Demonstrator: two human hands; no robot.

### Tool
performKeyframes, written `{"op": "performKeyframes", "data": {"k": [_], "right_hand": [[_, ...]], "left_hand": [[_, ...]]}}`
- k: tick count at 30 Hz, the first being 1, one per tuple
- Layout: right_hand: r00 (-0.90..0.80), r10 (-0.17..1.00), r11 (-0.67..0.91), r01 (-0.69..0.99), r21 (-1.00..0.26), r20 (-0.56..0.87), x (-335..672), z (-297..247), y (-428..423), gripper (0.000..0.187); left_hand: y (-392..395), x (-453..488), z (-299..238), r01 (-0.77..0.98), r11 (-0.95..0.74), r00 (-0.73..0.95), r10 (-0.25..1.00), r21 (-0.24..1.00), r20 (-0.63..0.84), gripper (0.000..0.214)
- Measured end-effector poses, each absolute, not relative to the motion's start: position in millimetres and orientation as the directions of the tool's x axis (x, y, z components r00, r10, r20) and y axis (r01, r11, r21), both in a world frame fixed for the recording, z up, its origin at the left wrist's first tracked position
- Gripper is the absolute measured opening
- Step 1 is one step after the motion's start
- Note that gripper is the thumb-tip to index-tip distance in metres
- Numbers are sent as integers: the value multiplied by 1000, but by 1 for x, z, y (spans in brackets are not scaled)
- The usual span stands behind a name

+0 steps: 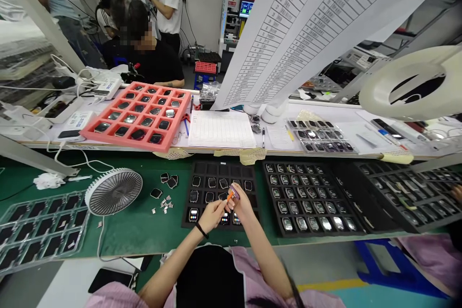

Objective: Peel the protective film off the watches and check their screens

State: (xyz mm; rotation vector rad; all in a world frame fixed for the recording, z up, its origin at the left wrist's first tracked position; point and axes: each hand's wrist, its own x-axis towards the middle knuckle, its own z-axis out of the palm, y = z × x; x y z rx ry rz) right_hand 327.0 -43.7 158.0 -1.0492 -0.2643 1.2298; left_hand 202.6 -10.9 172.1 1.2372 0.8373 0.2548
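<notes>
My left hand (212,215), a dark band on its wrist, is closed on a thin orange tool (230,196). The tool's tip meets a small watch body (235,191) with a purplish edge, which my right hand (242,203) grips upright. Its far face is hidden by my fingers. Both hands are over a black foam tray (187,224) with watch pieces in its pockets; along the near row some watches (193,215) show lit screens. Left of the tray lie a few loose watch frames (172,181) and several small pale tabs (166,206) on the green mat.
A white fan (114,192) stands at left beside a clear blister tray (86,231). To the right is a black tray of watches (270,211). A pink tray (164,142) rests on the shelf. Printed sheets (274,43) hang ahead; people sit and stand beyond.
</notes>
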Motion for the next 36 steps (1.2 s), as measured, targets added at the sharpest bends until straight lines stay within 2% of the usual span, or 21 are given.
{"op": "performKeyframes", "data": {"k": [9,15,21,23,26,30,33,36], "right_hand": [[342,876,-3,-701,-713,-340,320,178,-35,32],[281,901,-31,-719,-694,-331,316,180,-37,30],[107,935,-86,-857,-508,-339,308,170,-41,38],[109,931,-88,-861,-501,-349,306,161,-45,42],[151,908,-100,-828,-552,-391,301,148,-49,47],[336,821,-99,-713,-694,-462,288,138,-51,30],[400,820,-115,-587,-801,-410,287,131,-51,35],[573,756,-108,-367,-924,-316,315,113,-55,41]], "left_hand": [[-10,194,183,190,341,646,662,921,-379,52],[-5,191,181,184,358,673,633,915,-383,52],[-14,191,176,150,367,659,655,918,-369,56],[-16,191,172,150,361,644,671,921,-368,59],[-14,193,165,158,351,603,706,923,-371,61],[-13,202,155,180,324,550,749,929,-368,61],[-11,203,146,242,287,488,789,927,-372,55],[4,182,135,357,245,362,853,901,-375,43]]}}
